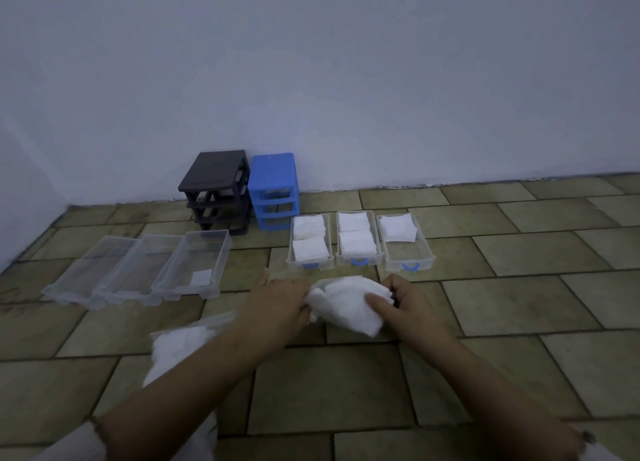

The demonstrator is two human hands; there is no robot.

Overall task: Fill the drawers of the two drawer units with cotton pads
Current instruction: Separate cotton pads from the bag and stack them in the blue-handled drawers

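A bag of pads (180,353) lies nearest. A pad stack (349,306) is gripped by left hand (284,301) and right hand (405,301); it should be squared, then laid in the half-filled drawer (410,252) at one o'clock.

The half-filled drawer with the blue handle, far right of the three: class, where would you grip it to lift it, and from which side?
Grip the half-filled drawer by its blue handle, coming from the near side. The handle faces the person, and the pads sit at the far end.
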